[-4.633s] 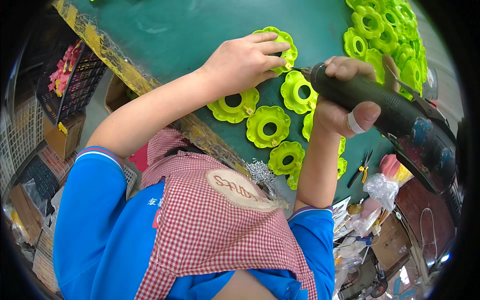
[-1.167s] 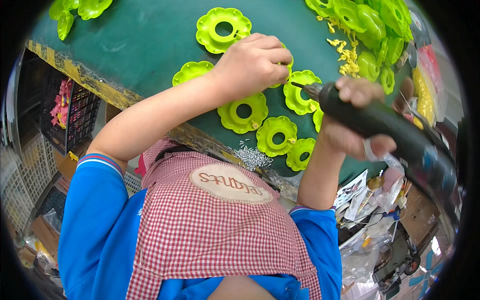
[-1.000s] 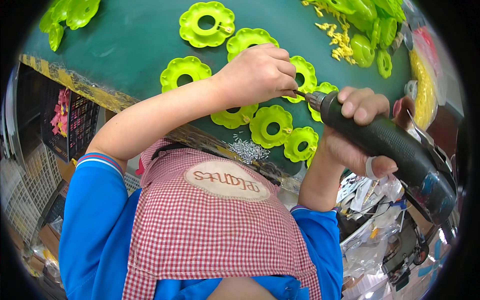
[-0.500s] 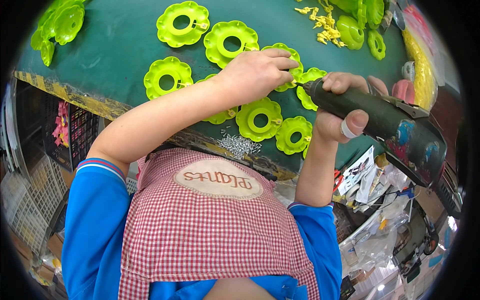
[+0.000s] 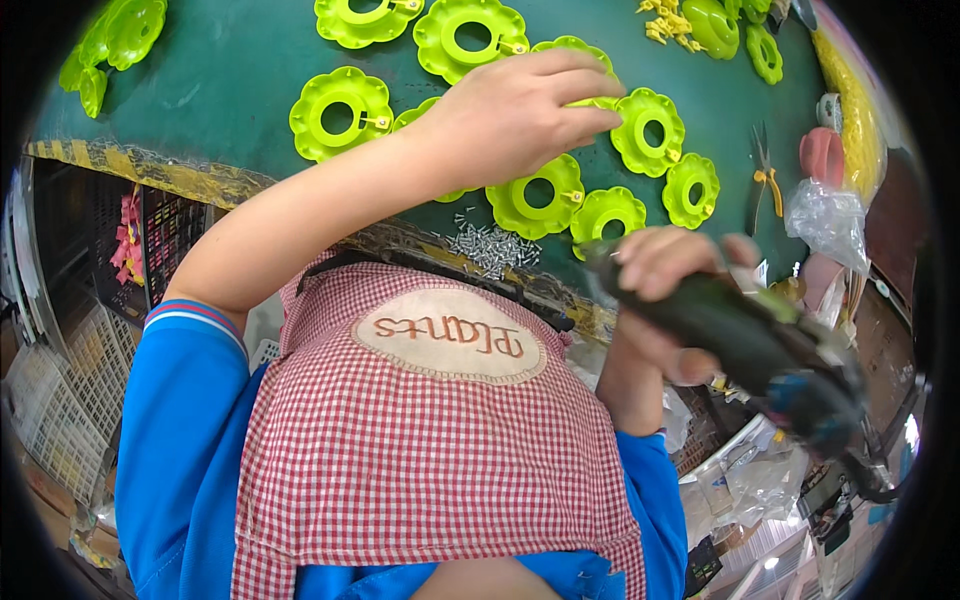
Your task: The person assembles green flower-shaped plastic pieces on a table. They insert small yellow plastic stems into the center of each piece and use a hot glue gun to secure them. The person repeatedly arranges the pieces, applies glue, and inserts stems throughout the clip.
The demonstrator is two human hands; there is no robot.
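My left hand (image 5: 535, 110) reaches across the table, its fingers closed over the rim of a light-green, flower-shaped plastic ring (image 5: 597, 102); the thumb is hidden. Gripped in my right hand (image 5: 665, 290) is a dark electric screwdriver (image 5: 760, 345), blurred by motion, its nose near the table's front edge and apart from the rings. Several matching rings lie around, including one ring (image 5: 648, 132) right of my left fingers and another ring (image 5: 535, 212) below them. Small yellow clips sit on many of these. A heap of silver screws (image 5: 490, 248) lies close to the front edge.
Loose yellow clips (image 5: 670, 25) and more green parts (image 5: 712, 28) are at the far right. Pliers with orange handles (image 5: 767, 178) lie beside a clear plastic bag (image 5: 828, 222). Stacked green parts (image 5: 135, 35) stand far left. Below the worn table edge (image 5: 150, 180) is a black crate (image 5: 170, 250).
The screwdriver has come down and away from the ring under my left hand. The view has shifted, so the rings sit higher in it, and the pliers now show.
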